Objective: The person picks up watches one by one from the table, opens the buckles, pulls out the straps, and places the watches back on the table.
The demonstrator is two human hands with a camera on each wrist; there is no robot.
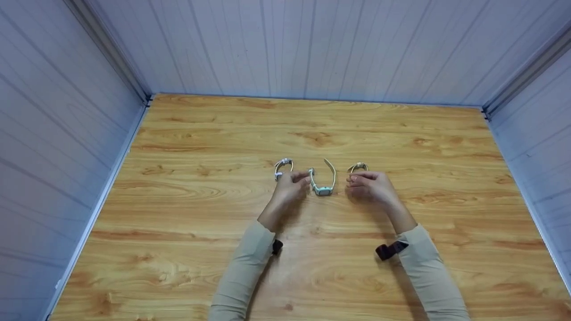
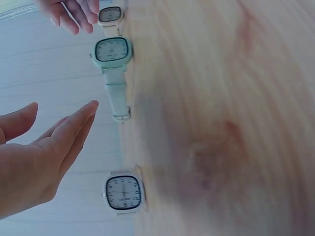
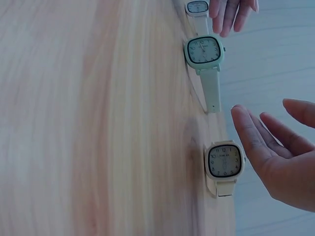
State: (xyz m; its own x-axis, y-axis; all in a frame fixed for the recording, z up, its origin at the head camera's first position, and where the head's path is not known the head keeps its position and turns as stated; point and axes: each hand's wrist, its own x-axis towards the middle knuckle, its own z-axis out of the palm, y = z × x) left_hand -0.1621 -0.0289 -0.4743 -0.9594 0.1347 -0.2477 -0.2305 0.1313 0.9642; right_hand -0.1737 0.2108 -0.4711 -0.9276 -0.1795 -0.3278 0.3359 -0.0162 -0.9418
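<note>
Three wristwatches stand in a row on the wooden table. In the middle is a mint-green watch [image 1: 324, 191], its strap unfastened and both ends reaching back. A white watch [image 1: 286, 161] with its strap closed in a loop is on the left, partly hidden by my left hand [image 1: 289, 189]. On the right is a cream watch [image 1: 359, 165], also looped, behind my right hand [image 1: 372, 187]. The left wrist view has my left hand [image 2: 49, 147] with fingers extended and nothing in them. My right hand [image 3: 280, 157], fingers loosely extended, is beside the cream watch [image 3: 225, 160] and holds nothing.
The wooden table [image 1: 200, 249] spreads out on all sides of the watches. Pale panelled walls [image 1: 285, 49] border it at the back, left and right. A dark strap with a small device [image 1: 391, 250] sits on the right sleeve, and a similar dark device [image 1: 277, 247] on the left.
</note>
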